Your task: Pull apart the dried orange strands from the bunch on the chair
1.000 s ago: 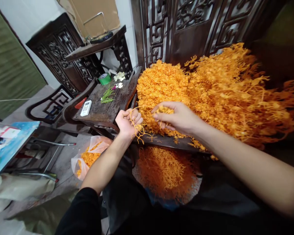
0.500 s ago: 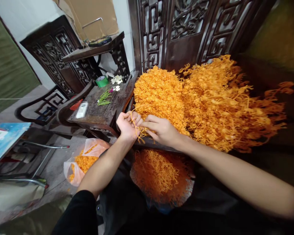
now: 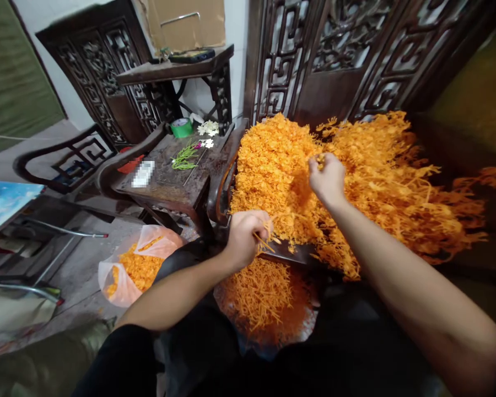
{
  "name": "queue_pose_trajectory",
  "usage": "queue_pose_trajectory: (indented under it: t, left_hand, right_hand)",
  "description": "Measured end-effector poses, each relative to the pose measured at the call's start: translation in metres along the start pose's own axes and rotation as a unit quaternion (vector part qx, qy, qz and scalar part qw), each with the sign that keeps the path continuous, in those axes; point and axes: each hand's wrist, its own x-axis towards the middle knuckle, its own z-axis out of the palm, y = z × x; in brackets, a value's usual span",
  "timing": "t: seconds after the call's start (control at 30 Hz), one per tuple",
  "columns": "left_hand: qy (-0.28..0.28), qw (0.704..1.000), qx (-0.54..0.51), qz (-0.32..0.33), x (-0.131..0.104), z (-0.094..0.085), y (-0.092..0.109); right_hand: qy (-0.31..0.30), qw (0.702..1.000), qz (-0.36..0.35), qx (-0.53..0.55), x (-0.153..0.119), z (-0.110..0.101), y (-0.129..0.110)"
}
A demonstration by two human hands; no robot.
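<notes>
My left hand (image 3: 244, 238) is closed around thin orange stems, whose ends poke out past its fingers at the bench's front edge. Up and to the right, my right hand (image 3: 328, 177) pinches a small orange piece over the pile. The orange bunches form a dense left heap (image 3: 273, 165) and a looser, stringier right heap (image 3: 380, 182). Below my left hand, loose orange stems (image 3: 258, 292) lie in a round container (image 3: 303, 322) between my legs.
A pinkish plastic bag (image 3: 165, 241) of orange pieces rests on the floor at left. Green tape (image 3: 182, 128), white flowers (image 3: 208, 128) and green stems (image 3: 186, 156) are on a dark side table (image 3: 169, 190). A carved wooden backrest (image 3: 326, 91) rises behind the heaps.
My hands have moved apart. My right hand has gone up and right over the heaps with a small orange piece, while my left hand keeps hold of stems. The view has shifted slightly.
</notes>
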Motion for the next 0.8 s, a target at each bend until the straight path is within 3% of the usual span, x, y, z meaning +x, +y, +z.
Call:
queue_pose_trajectory:
  t: [0.1,0.17,0.27,0.37,0.47,0.57,0.73,0.8]
  left_hand:
    - [-0.152,0.977,0.147,-0.004,-0.004,0.001,-0.010]
    - [-0.260,0.928,0.267,0.004,-0.006,0.001,-0.012]
    - [-0.392,0.800,0.455,0.004,-0.010,0.006,-0.018]
    - [-0.482,0.665,0.570,-0.012,-0.018,0.010,-0.032]
    - [-0.546,0.585,0.599,-0.018,-0.026,0.009,-0.050]
    - [-0.548,0.565,0.617,-0.017,-0.034,0.003,-0.067]
    - [-0.490,0.558,0.670,-0.013,-0.044,-0.004,-0.087]
    - [-0.469,0.552,0.688,-0.041,-0.048,-0.008,-0.097]
  right_hand:
    - [-0.009,0.999,-0.043,0.005,0.022,0.016,0.000]
    - [-0.029,0.996,-0.089,-0.009,0.036,0.032,-0.010]
    - [-0.077,0.984,-0.155,-0.049,0.061,0.056,-0.024]
    - [-0.120,0.968,-0.199,-0.090,0.082,0.068,-0.023]
    - [-0.128,0.959,-0.222,-0.122,0.087,0.066,-0.013]
    - [-0.109,0.954,-0.250,-0.127,0.078,0.054,-0.002]
    - [0.063,0.970,-0.225,-0.061,0.052,0.017,0.022]
    - [0.084,0.975,-0.197,-0.062,0.036,-0.004,0.036]
